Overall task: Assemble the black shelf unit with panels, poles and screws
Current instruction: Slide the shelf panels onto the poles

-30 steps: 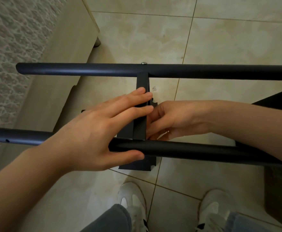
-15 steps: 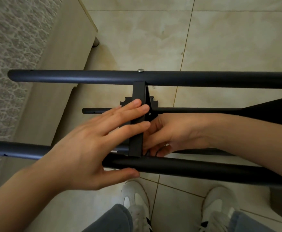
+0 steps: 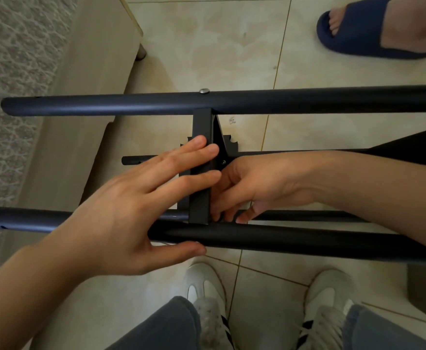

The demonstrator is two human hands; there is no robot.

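The black shelf unit lies on its side over the tiled floor. Its far pole (image 3: 307, 102) and near pole (image 3: 307, 242) run left to right, and a black panel (image 3: 201, 122) seen edge-on joins them. A silver screw head (image 3: 204, 91) sits on the far pole above the panel. My left hand (image 3: 131, 205) clamps the near pole, thumb under it and fingers spread over the panel's edge. My right hand (image 3: 257, 183) reaches in from the right, fingers curled against the panel's right face just above the near pole. Its fingertips are hidden.
Two lower poles (image 3: 131, 159) and a second black panel (image 3: 421, 145) lie beneath. A light wooden cabinet (image 3: 93, 72) stands at left against a textured wall (image 3: 10, 72). Another person's foot in a blue slipper (image 3: 363, 29) is at the top right. My white shoes (image 3: 206, 286) are below.
The view has tilted, so the frame sits lower in view and the lower poles and the slippered foot have come into sight. Both hands keep their places on the panel and near pole.
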